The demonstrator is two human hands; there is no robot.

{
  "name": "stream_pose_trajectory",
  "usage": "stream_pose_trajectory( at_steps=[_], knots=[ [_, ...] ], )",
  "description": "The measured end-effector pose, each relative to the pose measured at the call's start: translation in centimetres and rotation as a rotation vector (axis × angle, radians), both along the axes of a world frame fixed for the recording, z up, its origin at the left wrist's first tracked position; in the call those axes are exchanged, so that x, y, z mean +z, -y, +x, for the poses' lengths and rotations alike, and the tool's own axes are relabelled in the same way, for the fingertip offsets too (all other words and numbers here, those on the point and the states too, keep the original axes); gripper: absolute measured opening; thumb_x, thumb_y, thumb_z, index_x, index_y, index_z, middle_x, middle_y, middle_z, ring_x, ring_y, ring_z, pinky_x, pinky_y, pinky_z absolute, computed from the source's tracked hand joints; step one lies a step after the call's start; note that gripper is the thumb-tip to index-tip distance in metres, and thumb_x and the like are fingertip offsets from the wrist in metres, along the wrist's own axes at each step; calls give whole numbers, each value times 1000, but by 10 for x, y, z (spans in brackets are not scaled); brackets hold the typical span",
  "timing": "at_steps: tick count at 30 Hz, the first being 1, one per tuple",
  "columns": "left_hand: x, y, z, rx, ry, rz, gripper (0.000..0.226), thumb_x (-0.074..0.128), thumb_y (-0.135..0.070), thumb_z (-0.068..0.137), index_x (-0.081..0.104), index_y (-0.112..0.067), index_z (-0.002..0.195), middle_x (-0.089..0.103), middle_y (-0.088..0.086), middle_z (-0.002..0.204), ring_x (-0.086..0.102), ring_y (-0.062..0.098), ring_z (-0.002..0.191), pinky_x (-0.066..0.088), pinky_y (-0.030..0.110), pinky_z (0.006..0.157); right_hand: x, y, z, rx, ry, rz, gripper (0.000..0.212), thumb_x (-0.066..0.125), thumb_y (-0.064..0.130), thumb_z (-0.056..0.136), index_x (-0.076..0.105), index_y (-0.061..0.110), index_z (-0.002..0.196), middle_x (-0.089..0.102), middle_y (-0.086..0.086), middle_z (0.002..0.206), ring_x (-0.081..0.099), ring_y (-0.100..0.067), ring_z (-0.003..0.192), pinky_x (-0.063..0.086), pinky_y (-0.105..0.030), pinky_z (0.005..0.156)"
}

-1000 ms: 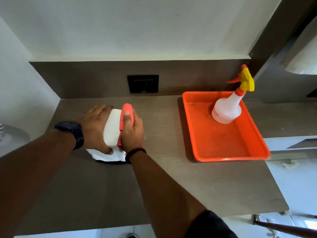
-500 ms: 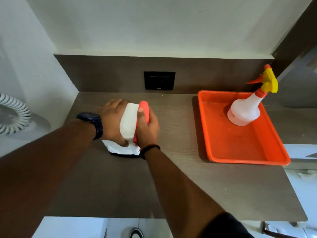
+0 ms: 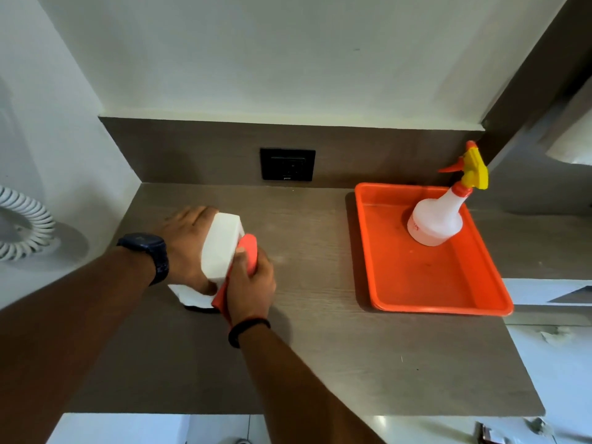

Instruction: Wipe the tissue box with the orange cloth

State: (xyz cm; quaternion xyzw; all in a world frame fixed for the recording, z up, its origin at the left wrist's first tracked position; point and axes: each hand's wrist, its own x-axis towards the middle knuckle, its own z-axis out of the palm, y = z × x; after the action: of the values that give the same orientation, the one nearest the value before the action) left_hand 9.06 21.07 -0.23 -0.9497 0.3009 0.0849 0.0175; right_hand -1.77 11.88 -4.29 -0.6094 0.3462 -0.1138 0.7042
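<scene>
A white tissue box (image 3: pixel 221 248) stands tilted on the grey-brown wooden counter (image 3: pixel 320 347), left of centre. My left hand (image 3: pixel 185 248), with a dark watch on the wrist, grips the box from its left side. My right hand (image 3: pixel 250 283) presses a folded orange cloth (image 3: pixel 248 251) against the box's right side. The cloth runs down along the box edge toward the counter. The box's base is partly hidden by both hands.
An orange tray (image 3: pixel 416 283) lies to the right with a white spray bottle (image 3: pixel 439 216) with a yellow and orange nozzle standing in it. A black wall socket (image 3: pixel 287 164) is set in the back panel. A white coiled cord (image 3: pixel 22 222) hangs at the far left.
My right hand and the orange cloth have slid down the box's right side, from near its top edge toward the counter. The camera view has shifted a little.
</scene>
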Motion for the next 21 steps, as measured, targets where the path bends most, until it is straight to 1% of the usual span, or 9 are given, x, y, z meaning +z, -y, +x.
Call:
stream_pose_trajectory(
  at_steps=[3,5,8,10,12,13,14,17,21],
  knots=[
    [4,-1,-5,25,-18,7,129,68,-76,24,24,-22,131,43,2,133,43,26,120,38,40,102,16,8,1,-13,-28,121,27,53,42,87,68,30,106,70,4,109,64,-19,108,51,-44,101],
    [8,-1,-6,28,-32,51,133,69,-75,21,22,-22,133,41,2,135,41,26,122,37,39,101,28,20,3,-21,-3,259,19,56,39,90,69,25,91,69,3,93,67,-23,99,54,-43,95],
    [19,1,-9,47,-109,100,149,69,-82,12,14,-25,139,36,1,142,35,26,128,36,40,103,47,53,11,-78,88,405,22,58,26,95,66,16,77,65,-3,78,62,-22,83,53,-38,85],
    [27,11,-11,35,-138,100,162,59,-93,8,8,-23,145,24,3,152,22,27,139,25,44,113,58,85,14,-127,156,394,23,58,24,95,65,17,74,65,-2,78,61,-18,80,53,-37,83],
    [32,37,-18,-39,-88,-17,159,47,-100,17,8,-19,148,17,6,158,12,26,144,11,43,118,65,127,8,-158,207,216,21,56,23,97,66,16,79,65,-2,79,62,-7,71,53,-25,72],
    [33,57,-24,-76,-56,-113,153,44,-101,24,13,-17,148,19,9,157,14,27,144,10,41,117,66,150,2,-167,207,81,19,55,23,97,67,15,85,66,-2,79,62,0,66,52,-19,66],
    [31,78,-30,-111,-30,-208,147,43,-101,30,19,-14,147,24,13,155,19,28,143,12,40,116,64,172,-4,-170,182,-60,19,55,25,98,69,13,92,69,-3,85,64,1,71,52,-18,69],
    [17,152,-51,-210,-44,-376,135,51,-95,38,30,-11,142,34,17,150,29,31,139,21,41,115,47,235,-22,-96,-43,-496,34,54,35,97,69,8,111,73,-15,111,66,-29,107,50,-43,97],
    [-18,221,-71,-261,-180,-313,139,57,-93,37,14,-17,146,19,12,157,18,28,143,16,44,118,12,281,-36,182,-382,-890,43,45,43,95,61,15,124,65,-20,126,57,-44,116,47,-51,98]
  ],
)
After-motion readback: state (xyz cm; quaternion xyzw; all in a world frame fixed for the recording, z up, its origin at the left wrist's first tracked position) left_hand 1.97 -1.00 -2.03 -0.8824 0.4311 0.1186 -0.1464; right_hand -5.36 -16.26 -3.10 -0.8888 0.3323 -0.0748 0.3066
